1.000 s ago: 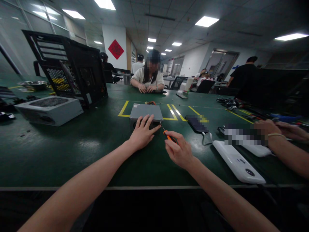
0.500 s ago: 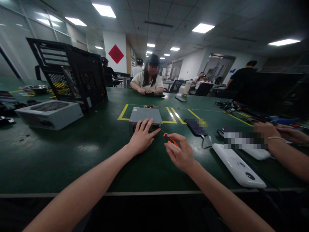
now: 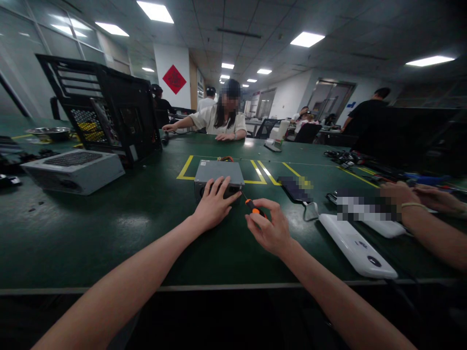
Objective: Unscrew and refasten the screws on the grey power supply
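Observation:
A grey metal power supply box (image 3: 219, 171) lies on the green table (image 3: 91, 228) inside a yellow taped outline. My left hand (image 3: 213, 204) rests flat on its near edge with the fingers spread. My right hand (image 3: 269, 228) is closed around a small screwdriver (image 3: 251, 208) with an orange and black handle. Its tip points at the box's near right corner.
A second grey power supply (image 3: 75, 170) and a black computer case (image 3: 109, 109) stand at the left. A white device (image 3: 355, 248) and a phone (image 3: 295, 188) lie to the right, beside another person's hands (image 3: 419, 199). A person (image 3: 222, 119) sits opposite.
The screwdriver tip has stayed at the box's corner while my right hand shifted its grip slightly. The person opposite has stretched one arm out to the left.

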Available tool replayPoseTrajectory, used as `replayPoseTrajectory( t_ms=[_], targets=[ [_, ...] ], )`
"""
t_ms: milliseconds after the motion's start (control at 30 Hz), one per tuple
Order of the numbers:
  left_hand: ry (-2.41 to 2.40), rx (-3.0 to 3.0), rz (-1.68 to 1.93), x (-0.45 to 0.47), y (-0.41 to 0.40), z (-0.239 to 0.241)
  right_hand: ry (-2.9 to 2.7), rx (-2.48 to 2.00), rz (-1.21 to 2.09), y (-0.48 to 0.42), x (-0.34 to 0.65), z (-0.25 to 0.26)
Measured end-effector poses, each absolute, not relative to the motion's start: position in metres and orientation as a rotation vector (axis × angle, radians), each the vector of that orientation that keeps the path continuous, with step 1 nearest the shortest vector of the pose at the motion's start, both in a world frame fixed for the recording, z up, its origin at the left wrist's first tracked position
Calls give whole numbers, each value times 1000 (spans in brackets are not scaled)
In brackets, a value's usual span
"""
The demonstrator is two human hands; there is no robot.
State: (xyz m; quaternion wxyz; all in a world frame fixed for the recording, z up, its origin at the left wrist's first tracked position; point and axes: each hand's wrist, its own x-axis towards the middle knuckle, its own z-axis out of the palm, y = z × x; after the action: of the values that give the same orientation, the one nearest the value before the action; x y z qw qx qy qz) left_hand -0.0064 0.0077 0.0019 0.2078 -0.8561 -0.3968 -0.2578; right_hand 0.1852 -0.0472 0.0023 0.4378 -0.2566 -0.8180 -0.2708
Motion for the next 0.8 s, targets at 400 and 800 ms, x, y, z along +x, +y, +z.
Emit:
replayPoseTrajectory(
  t_ms=[400,800],
  targets=[
    [-1106,-2385,-713,-7,8,1,-2019,-614,-614,-46,184,2],
    [-1100,-2381,-693,-7,9,0,-2032,-645,-669,-47,185,2]
  ],
)
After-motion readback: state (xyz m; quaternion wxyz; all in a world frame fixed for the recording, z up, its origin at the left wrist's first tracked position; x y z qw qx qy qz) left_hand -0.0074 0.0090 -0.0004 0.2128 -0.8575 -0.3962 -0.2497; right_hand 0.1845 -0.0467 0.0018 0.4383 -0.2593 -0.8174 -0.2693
